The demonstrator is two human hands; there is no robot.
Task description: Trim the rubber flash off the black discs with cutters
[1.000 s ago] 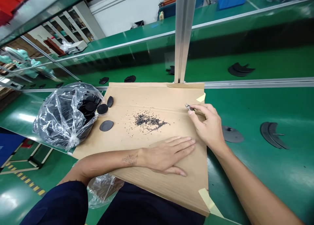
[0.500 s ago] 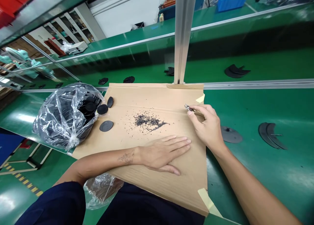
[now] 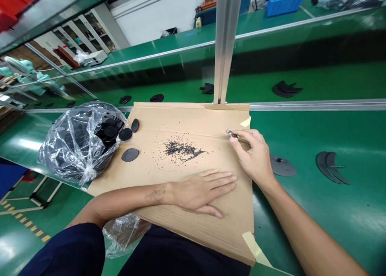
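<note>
My left hand [image 3: 202, 191] lies flat, palm down, on a brown cardboard sheet [image 3: 193, 121], its fingers stretched to the right. Just beyond it is a scatter of small black bits [image 3: 182, 149]. Over the sheet's right side, my right hand [image 3: 253, 155] pinches a small metal tool that looks like nippers [image 3: 231, 133], the tip pointing left and away. Its handles are mostly hidden by the fingers. Several black oval discs, one of them a flat grey-black disc [image 3: 130, 155], rest at the sheet's left side.
A clear plastic bag [image 3: 69, 143] with black discs inside stands at left. On the green surface at right lie a flat dark disc [image 3: 283, 166] and curved black pieces [image 3: 330, 167]. A metal post [image 3: 224, 47] rises behind the sheet. Tape [image 3: 255, 248] marks its near right corner.
My left hand has shifted slightly left, still flat on the cardboard. Both the right hand and the nippers stay nearly in place. The dark pieces at right appear a little farther left.
</note>
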